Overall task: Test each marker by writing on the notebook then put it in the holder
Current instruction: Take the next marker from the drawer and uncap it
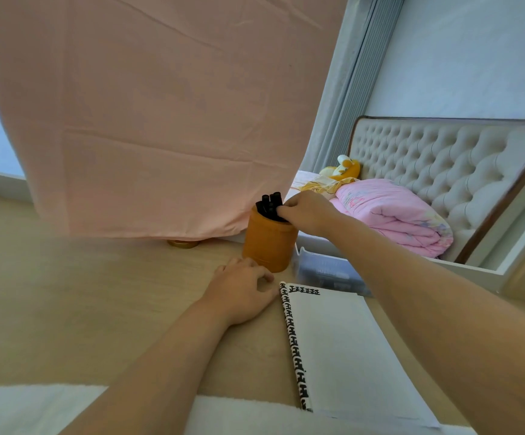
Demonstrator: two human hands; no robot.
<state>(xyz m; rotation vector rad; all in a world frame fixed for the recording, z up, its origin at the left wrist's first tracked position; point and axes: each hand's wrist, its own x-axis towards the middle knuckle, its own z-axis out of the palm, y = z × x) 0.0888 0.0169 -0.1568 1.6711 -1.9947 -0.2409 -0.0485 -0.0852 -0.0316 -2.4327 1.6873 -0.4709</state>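
The right hand (pixel 310 211) reached across the desk to the top of the orange holder (pixel 269 243), its fingertips (pixel 281 211) pinched together on the black markers (pixel 270 205) that stood in it. Whether they gripped a single marker or only touched the bunch could not be told, since the hand covered the near side of the holder's mouth. The markers stood close to upright, their long axes nearly vertical with a slight lean to the left, capped ends pointing up and poking above the rim.

The holder was a plain cylinder standing upright on the pale wooden desk (pixel 82 293), near its far edge and just in front of a hanging pink cloth (pixel 160 120). The left hand (pixel 242 291) lay palm down on the desk just in front of the holder, fingers loosely curled and holding nothing, its thumb side close to the top left corner of the notebook (pixel 343 346).

The notebook lay open and flat to the right of that hand, its long axis running away from the person, with a black-and-white patterned spine along its left edge and a row of black marks at the top of the page. A clear plastic tray (pixel 327 271) sat just beyond the notebook, to the right of the holder. A pink quilt (pixel 390 218) was bundled on the bed behind.
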